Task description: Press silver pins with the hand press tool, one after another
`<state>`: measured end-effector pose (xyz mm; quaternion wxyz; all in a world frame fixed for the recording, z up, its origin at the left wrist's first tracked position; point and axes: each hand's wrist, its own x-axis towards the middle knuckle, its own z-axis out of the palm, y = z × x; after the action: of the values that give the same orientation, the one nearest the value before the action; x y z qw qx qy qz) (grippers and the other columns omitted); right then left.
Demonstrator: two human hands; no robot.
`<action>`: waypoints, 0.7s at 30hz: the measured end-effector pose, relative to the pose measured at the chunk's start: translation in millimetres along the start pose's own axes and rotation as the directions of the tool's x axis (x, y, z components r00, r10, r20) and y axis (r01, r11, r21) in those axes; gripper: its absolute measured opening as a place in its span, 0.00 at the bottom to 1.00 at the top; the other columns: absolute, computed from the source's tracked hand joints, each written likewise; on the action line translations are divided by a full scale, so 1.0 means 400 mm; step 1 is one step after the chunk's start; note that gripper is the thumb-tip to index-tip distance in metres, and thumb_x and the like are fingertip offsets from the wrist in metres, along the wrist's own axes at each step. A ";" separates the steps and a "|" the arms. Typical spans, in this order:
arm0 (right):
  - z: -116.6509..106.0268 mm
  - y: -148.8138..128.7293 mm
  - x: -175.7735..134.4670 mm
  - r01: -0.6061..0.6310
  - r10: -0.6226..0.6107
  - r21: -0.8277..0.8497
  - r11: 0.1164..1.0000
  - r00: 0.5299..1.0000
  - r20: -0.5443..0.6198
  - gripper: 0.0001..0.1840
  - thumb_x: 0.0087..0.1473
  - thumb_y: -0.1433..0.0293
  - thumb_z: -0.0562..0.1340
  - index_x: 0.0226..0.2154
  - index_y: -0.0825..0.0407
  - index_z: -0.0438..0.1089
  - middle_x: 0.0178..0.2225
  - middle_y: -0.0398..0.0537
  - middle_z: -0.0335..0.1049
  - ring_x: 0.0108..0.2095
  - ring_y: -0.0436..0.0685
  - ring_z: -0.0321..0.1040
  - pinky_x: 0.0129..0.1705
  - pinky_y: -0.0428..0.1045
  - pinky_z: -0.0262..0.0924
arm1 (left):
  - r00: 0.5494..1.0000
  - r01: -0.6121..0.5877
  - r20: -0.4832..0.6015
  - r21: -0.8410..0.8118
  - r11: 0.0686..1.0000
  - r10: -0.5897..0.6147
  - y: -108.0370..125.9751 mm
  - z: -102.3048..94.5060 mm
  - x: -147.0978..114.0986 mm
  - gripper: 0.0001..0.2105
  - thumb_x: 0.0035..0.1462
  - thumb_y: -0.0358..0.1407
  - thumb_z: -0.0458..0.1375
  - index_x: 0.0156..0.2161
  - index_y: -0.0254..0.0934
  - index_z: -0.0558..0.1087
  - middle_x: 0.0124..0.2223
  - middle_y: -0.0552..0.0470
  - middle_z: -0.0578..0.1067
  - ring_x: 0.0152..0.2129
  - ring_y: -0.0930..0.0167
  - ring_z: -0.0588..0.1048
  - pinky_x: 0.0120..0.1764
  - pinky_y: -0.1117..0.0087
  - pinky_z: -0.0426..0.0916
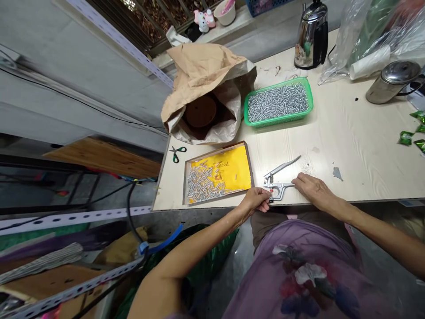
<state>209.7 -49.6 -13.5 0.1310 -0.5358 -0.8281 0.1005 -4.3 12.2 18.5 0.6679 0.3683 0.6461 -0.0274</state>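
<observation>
Silver hand-press pliers (282, 186) lie at the table's front edge, their handles spread apart and a spring and a red part showing near the head. My right hand (312, 190) grips the end of the lower handle with closed fingers. At the head of the pliers is my left hand (257, 199), its fingertips pinched together; whatever they hold is too small to make out. Just left of it sits a shallow tray (248, 166) with a yellow sheet (235, 161) and many small silver metal pieces (202, 184).
Behind the tray stands an open brown paper sack (202, 66). A green basket (279, 122) full of small metal pieces is to its right. Green-handled scissors (178, 153) lie near the left edge. Farther back are a kettle (310, 40), a lidded metal mug (387, 84) and plastic bags (368, 35).
</observation>
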 end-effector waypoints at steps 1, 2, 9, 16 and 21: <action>-0.002 0.000 0.001 -0.008 0.008 0.013 1.000 1.000 0.021 0.11 0.60 0.79 0.51 0.34 0.54 0.67 0.32 0.49 0.65 0.32 0.54 0.62 0.31 0.47 0.53 | 1.000 0.001 0.002 0.010 1.000 -0.001 -0.002 0.000 -0.001 0.12 0.59 0.33 0.60 0.25 0.32 0.66 0.14 0.61 0.67 0.08 0.81 0.66 0.15 0.83 0.60; -0.005 0.000 0.002 -0.013 0.013 0.020 1.000 0.999 0.039 0.12 0.60 0.79 0.51 0.33 0.54 0.67 0.32 0.49 0.65 0.32 0.54 0.62 0.31 0.47 0.53 | 1.000 0.003 0.011 0.016 1.000 -0.003 -0.004 0.000 -0.003 0.12 0.58 0.33 0.60 0.25 0.32 0.66 0.14 0.61 0.67 0.08 0.81 0.66 0.15 0.83 0.61; -0.012 -0.006 -0.001 -0.040 0.039 0.042 0.998 0.999 0.035 0.14 0.61 0.78 0.48 0.31 0.52 0.67 0.32 0.50 0.66 0.32 0.54 0.61 0.32 0.48 0.55 | 1.000 0.000 0.007 0.018 1.000 0.000 -0.007 -0.003 0.003 0.11 0.55 0.34 0.62 0.27 0.32 0.67 0.16 0.61 0.67 0.09 0.80 0.67 0.16 0.81 0.62; -0.014 0.013 -0.007 -0.133 0.187 0.431 0.893 0.979 -0.085 0.16 0.64 0.63 0.50 0.41 0.52 0.70 0.38 0.53 0.70 0.38 0.57 0.69 0.38 0.53 0.65 | 0.980 -0.159 -0.088 0.200 0.967 0.180 -0.043 0.015 -0.037 0.13 0.55 0.35 0.61 0.23 0.33 0.67 0.16 0.59 0.66 0.12 0.77 0.68 0.21 0.77 0.63; -0.171 0.157 0.041 -0.151 0.686 0.828 0.541 0.648 -0.330 0.27 0.64 0.52 0.47 0.52 0.51 0.67 0.56 0.57 0.65 0.54 0.62 0.64 0.58 0.62 0.57 | 0.490 -0.650 -0.594 0.238 0.721 0.638 -0.049 -0.133 -0.177 0.13 0.59 0.45 0.55 0.39 0.37 0.75 0.34 0.52 0.76 0.31 0.73 0.75 0.35 0.76 0.70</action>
<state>279.7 -7.5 33.7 0.5711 -0.6292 -0.4511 0.2728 -70.7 -5.3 77.8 0.3702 0.5622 0.6477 0.3569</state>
